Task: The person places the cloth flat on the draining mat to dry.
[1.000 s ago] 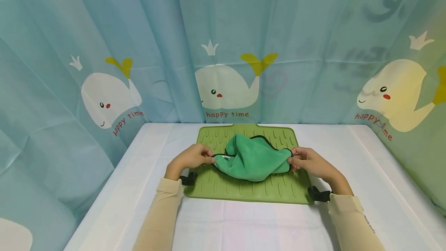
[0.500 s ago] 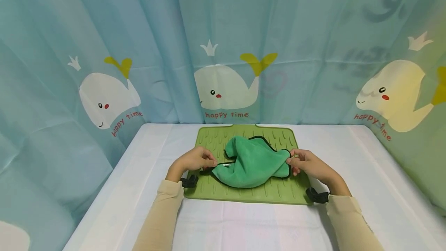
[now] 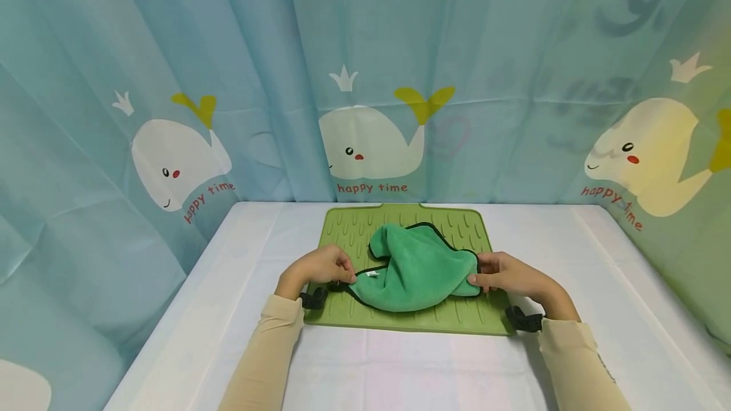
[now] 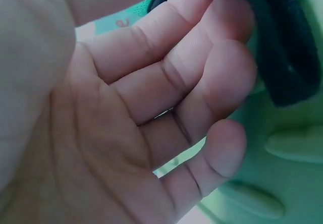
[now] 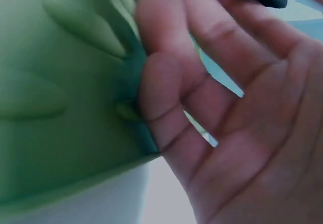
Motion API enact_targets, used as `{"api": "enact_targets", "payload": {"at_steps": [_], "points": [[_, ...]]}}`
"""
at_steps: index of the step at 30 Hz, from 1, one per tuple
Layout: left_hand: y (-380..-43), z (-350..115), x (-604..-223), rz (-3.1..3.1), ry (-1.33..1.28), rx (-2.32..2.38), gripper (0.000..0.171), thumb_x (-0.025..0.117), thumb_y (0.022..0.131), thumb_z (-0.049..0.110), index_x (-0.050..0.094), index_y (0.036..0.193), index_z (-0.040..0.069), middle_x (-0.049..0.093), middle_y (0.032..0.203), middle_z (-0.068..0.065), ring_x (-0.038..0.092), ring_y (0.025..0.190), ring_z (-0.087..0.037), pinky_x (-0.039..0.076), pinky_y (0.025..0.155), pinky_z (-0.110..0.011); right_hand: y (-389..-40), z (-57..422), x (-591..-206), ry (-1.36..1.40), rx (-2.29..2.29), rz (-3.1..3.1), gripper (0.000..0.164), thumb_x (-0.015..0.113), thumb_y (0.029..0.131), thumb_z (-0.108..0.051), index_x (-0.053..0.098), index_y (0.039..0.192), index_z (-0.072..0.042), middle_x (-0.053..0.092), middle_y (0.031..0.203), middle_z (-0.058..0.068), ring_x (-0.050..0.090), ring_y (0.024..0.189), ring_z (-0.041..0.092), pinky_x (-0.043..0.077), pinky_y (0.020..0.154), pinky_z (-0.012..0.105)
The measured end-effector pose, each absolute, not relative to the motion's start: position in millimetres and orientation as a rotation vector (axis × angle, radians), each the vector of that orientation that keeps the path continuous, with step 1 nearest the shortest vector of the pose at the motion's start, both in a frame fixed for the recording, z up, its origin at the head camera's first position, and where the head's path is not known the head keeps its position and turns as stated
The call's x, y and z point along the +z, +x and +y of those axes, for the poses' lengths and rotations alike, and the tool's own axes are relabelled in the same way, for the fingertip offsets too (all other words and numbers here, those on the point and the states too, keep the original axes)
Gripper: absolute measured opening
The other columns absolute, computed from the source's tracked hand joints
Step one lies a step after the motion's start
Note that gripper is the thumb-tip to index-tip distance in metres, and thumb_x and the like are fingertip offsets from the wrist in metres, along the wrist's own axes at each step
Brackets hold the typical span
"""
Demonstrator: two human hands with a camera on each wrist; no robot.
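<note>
pinching the left corner of a green cloth (image 3: pixel 414 278) with the left hand (image 3: pixel 321 266), thumb brought in close to the forefinger, only a thin bit of fabric between. in the left wrist view, showing the open side of the palm, with fingers bent inward side by side and tips close to a dark loop (image 4: pixel 285 47); cannot tell which tips press on it. at the opposite end, holding the right edge of the cloth with the right hand (image 3: pixel 514 274), thumb laid on top and fingers bent behind, parted just by the thickness of the fabric. in the right wrist view, showing curved fingers near a green mat (image 3: pixel 351 227), somewhat blurred; cannot tell whether touching it.

between both hands, lying bunched across the middle of the mat: the cloth, with a raised fold at its centre, black edging (image 3: pixel 436 231) and a small white tag (image 3: pixel 372 274) near the left fingertips. under it, along the mat, rows of oblong raised ribs (image 4: pixel 295 143). beneath the mat, a white tablecloth (image 3: pixel 342 366). at the wrists, black straps (image 3: pixel 524 320) and beige sleeves (image 3: pixel 265 347). behind, a blue curtain (image 3: pixel 251 49) printed with white whales (image 3: pixel 382 144).
</note>
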State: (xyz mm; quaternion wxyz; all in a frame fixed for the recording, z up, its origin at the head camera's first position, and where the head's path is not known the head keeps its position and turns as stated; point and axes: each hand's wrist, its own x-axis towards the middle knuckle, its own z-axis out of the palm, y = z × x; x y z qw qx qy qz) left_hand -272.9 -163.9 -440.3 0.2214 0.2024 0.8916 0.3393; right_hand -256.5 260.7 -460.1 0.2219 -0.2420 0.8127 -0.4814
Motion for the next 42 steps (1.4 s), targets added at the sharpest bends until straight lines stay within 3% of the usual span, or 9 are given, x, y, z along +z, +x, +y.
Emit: {"api": "enact_targets", "payload": {"at_steps": [6,11,15,23,28,33,42], "points": [[-274,-170,-440,2.443,0.581,0.973,0.011,0.072,0.095,0.017,0.077,0.088,0.009,0.064,0.071,0.000,0.048,0.058,-0.010,0.039,0.054,-0.025,-255,261,-458,-0.776,-1.272,2.211,0.020,0.074,0.092,-0.010,0.063,0.091,0.007,0.063,0.075,-0.008,0.052,0.066,0.004,0.044,0.060,0.024],[-275,-178,-435,2.463,0.531,1.021,0.012,0.071,0.094,0.018,0.077,0.086,0.010,0.066,0.071,0.000,0.051,0.060,-0.012,0.037,0.054,-0.027,-253,264,-455,-0.770,-1.263,2.243,0.032,0.071,0.094,-0.010,0.049,0.077,0.006,0.054,0.064,-0.005,0.057,0.061,0.016,0.045,0.059,0.027],[-276,-185,-432,2.479,0.503,1.054,0.014,0.069,0.091,0.016,0.077,0.083,0.009,0.066,0.068,0.000,0.053,0.061,-0.014,0.040,0.056,-0.027,-252,267,-453,-0.756,-1.260,2.264,0.039,0.070,0.095,-0.011,0.041,0.075,0.005,0.052,0.064,-0.002,0.060,0.063,0.025,0.046,0.060,0.029],[-275,-189,-434,2.413,0.550,1.025,0.015,0.068,0.089,0.010,0.077,0.079,0.004,0.072,0.073,-0.003,0.061,0.064,-0.014,0.049,0.063,-0.029,-251,268,-453,-0.757,-1.245,2.201,0.041,0.070,0.095,-0.010,0.041,0.075,0.010,0.054,0.059,0.006,0.060,0.060,0.016,0.044,0.057,0.026],[-274,-187,-435,2.412,0.502,0.933,0.013,0.073,0.090,0.013,0.078,0.081,0.007,0.072,0.072,-0.001,0.061,0.065,-0.013,0.049,0.065,-0.028,-251,268,-454,-0.761,-1.232,2.199,0.036,0.069,0.095,-0.010,0.046,0.077,0.009,0.058,0.063,0.015,0.058,0.061,0.014,0.041,0.055,0.026],[-272,-186,-433,2.425,0.476,0.926,0.012,0.071,0.092,0.014,0.078,0.085,0.008,0.066,0.069,0.001,0.057,0.063,-0.013,0.045,0.061,-0.026,-251,269,-453,-0.726,-1.211,2.215,0.030,0.068,0.098,-0.017,0.052,0.085,0.005,0.061,0.072,0.007,0.059,0.067,0.015,0.044,0.061,0.028],[-273,-184,-431,2.459,0.485,1.001,0.019,0.063,0.101,0.020,0.078,0.100,0.008,0.067,0.079,-0.005,0.059,0.068,-0.016,0.044,0.059,-0.028,-252,275,-453,-0.596,-1.260,2.308,0.033,0.063,0.102,-0.023,0.057,0.117,0.005,0.064,0.087,0.008,0.063,0.079,0.017,0.050,0.075,0.028]]}}
